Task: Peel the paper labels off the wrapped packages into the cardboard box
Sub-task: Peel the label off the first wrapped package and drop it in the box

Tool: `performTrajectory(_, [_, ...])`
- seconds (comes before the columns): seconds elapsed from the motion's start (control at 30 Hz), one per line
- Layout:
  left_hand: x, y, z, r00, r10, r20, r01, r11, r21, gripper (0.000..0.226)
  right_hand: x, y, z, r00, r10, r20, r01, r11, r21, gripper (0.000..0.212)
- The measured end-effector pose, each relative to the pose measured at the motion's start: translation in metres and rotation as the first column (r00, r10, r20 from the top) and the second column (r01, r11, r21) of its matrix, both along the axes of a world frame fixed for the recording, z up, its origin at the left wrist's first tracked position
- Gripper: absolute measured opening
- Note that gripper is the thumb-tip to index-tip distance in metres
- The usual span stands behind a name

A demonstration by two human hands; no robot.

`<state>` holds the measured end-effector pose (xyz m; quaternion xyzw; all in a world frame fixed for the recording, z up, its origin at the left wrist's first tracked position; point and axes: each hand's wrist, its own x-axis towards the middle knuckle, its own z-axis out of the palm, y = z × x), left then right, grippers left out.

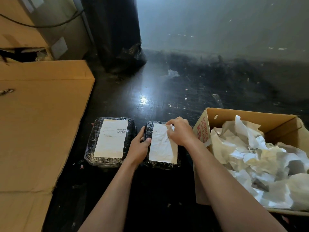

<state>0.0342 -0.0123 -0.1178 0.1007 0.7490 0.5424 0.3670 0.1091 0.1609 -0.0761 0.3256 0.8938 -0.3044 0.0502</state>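
Two black plastic-wrapped packages lie side by side on the dark floor. The left package (90, 148) carries a flat white label (111, 138) with a barcode. On the right package (148, 129) sits a wrinkled white label (160, 144). My left hand (139, 148) grips that package's left edge. At the label's far right corner, my right hand (179, 131) pinches the paper, which looks slightly lifted there. An open cardboard box (247, 114) stands to the right, heaped with crumpled peeled labels (260, 158).
A large flattened cardboard sheet (38, 123) covers the floor at left. More cartons (20, 30) are stacked at the back left, beside a black plastic bag (117, 39). Small paper scraps dot the shiny dark floor (158, 91) ahead.
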Motion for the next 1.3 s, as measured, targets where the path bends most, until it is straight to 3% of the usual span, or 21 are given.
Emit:
performTrajectory(0.27, [-0.01, 0.008, 0.002, 0.998, -0.011, 0.057, 0.013, 0.999, -0.036, 0.059, -0.013, -0.003, -0.007, 0.986, -0.122, -0.114, 0.126, 0.992, 0.025, 0.006])
performTrajectory(0.5, [-0.017, 0.008, 0.005, 0.986, -0.165, -0.013, 0.161, 0.977, -0.139, 0.059, -0.016, 0.001, -0.009, 0.976, -0.181, -0.117, 0.173, 0.982, -0.075, 0.02])
performTrajectory(0.6, [-0.016, 0.006, 0.002, 0.992, -0.122, 0.022, 0.123, 0.988, -0.094, 0.06, -0.016, 0.001, -0.012, 0.97, -0.191, -0.148, 0.18, 0.98, -0.088, 0.006])
performTrajectory(0.8, [-0.006, 0.006, -0.01, 0.994, 0.04, 0.098, -0.042, 0.999, 0.02, 0.058, -0.014, -0.001, -0.012, 0.961, -0.206, -0.184, 0.197, 0.978, -0.066, 0.002])
performTrajectory(0.97, [0.001, 0.006, -0.012, 0.99, 0.079, 0.116, -0.09, 0.992, 0.089, 0.058, -0.017, 0.005, -0.014, 0.968, -0.206, -0.142, 0.18, 0.968, -0.173, 0.028])
performTrajectory(1.1, [0.003, 0.007, -0.015, 0.987, 0.103, 0.121, -0.116, 0.988, 0.106, 0.057, -0.023, 0.005, -0.015, 0.978, -0.175, -0.116, 0.161, 0.98, -0.121, 0.006])
performTrajectory(1.3, [0.004, 0.008, -0.02, 0.981, 0.142, 0.131, -0.157, 0.982, 0.106, 0.052, -0.021, -0.004, -0.021, 0.96, -0.201, -0.193, 0.189, 0.979, -0.08, 0.009])
